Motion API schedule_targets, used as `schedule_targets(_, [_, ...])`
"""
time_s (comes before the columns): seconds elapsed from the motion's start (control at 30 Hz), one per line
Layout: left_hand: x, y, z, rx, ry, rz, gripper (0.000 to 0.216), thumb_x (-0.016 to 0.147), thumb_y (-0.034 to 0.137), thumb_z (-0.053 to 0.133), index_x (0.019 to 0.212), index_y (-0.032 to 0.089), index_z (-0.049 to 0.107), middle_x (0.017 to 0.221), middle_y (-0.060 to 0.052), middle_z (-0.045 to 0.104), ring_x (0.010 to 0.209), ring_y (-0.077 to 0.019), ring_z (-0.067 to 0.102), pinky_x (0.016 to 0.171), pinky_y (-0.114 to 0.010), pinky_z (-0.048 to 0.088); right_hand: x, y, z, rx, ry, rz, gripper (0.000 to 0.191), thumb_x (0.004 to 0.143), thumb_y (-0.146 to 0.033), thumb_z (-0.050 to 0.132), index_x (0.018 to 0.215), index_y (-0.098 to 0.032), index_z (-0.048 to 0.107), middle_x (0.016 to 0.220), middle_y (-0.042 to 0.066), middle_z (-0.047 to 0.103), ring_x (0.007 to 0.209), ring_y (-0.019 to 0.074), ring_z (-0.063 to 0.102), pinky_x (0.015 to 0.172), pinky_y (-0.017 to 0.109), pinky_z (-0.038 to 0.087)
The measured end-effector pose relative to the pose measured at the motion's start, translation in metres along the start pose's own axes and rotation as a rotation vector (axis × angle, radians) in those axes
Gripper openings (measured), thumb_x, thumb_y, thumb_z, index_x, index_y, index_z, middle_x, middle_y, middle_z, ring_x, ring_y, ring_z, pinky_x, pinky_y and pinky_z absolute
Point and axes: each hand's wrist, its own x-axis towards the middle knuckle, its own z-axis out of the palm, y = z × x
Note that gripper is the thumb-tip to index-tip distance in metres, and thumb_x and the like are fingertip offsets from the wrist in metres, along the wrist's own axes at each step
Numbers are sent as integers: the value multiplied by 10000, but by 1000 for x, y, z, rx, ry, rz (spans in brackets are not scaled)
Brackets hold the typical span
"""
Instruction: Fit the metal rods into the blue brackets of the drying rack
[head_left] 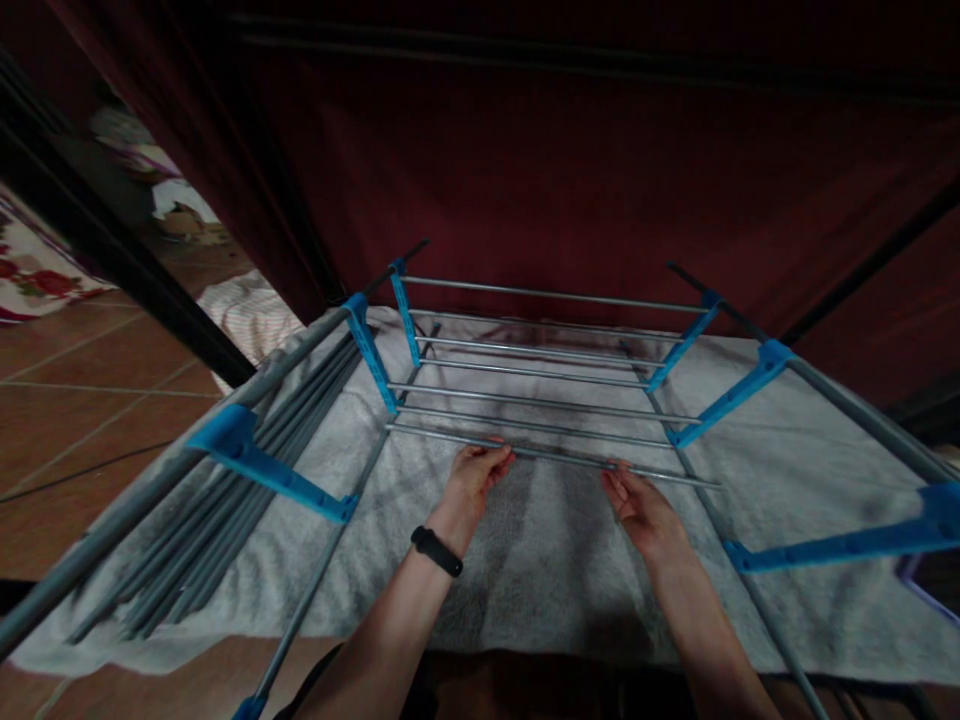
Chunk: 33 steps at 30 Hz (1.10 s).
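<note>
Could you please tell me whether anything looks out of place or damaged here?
Nothing looks spilled or plainly damaged. Only the rod in the left hand and right hand stands out: its ends appear to lie outside the blue brackets, unlike the bars just behind it.

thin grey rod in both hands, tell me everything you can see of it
The thin grey rod is straight, smooth and faintly shiny, apparently metal. It lies crosswise, roughly parallel to the crossbars beyond it, slanting slightly down rightward in the picture. The fingers of the left hand and right hand hold it. Its ends overlap two long poles in view; whether they touch is unclear.
</note>
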Motion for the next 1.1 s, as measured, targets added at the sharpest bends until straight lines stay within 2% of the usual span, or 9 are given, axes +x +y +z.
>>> schedule_targets(0.3, [9,28,-18,-83,122,168,349,558,235,938,674,152,619,629,9,634,618,-116,634,591,-223,454,19,-23,-22,-79,70,23,129,864,-69,663,864,-196,684,850,9,731,731,116,734,745,220,650])
schedule_targets(0.43, [11,43,-29,-129,187,282,438,564,334,948,642,176,548,632,29,593,604,-99,601,599,-221,451,27,-37,-28,-61,140,49,225,931,-69,534,830,-197,689,830,13,712,707,105,734,706,194,645])
schedule_targets(0.57, [10,50,-34,-113,223,326,424,645,396,897,645,189,527,644,28,568,608,-98,586,603,-224,442,28,-47,-28,-56,201,105,270,946,-76,491,816,-202,690,848,19,718,703,103,738,661,183,642])
schedule_targets(0.63, [9,51,-33,-89,237,344,372,685,383,864,691,192,546,675,26,571,618,-103,588,612,-230,446,28,-50,-27,-64,210,129,277,949,-82,480,818,-208,690,843,16,718,703,107,740,656,191,646])
schedule_targets(0.73, [8,51,-29,-34,290,423,265,747,301,802,903,203,611,748,27,588,658,-118,602,634,-241,459,27,-53,-27,-77,239,132,322,951,-69,431,812,-218,680,828,11,716,689,109,737,632,203,649])
schedule_targets(0.8, [8,51,-27,79,331,501,281,785,230,748,1033,215,616,765,29,579,674,-131,599,659,-256,471,28,-54,-27,-77,251,125,358,957,-59,391,805,-220,673,818,7,714,674,102,732,615,203,647])
schedule_targets(0.87, [7,51,-25,301,329,614,258,816,171,692,1063,218,632,845,-2,606,738,-150,614,734,-284,495,29,-56,-27,-79,246,111,373,963,-54,374,807,-219,670,816,6,715,674,96,731,614,204,647])
schedule_targets(1.0, [2,49,-28,787,252,836,291,881,97,558,1123,212,672,1233,-119,610,1073,-229,632,986,-363,485,33,-58,-31,-105,255,68,362,933,-19,387,795,-220,653,798,4,705,653,95,723,636,206,646])
schedule_targets(1.1, [-3,47,-32,1010,203,867,462,881,29,463,1258,224,643,1380,-135,560,1164,-252,613,1021,-370,473,37,-59,-37,-133,249,32,338,912,-21,418,781,-231,649,787,2,694,634,97,714,635,194,635])
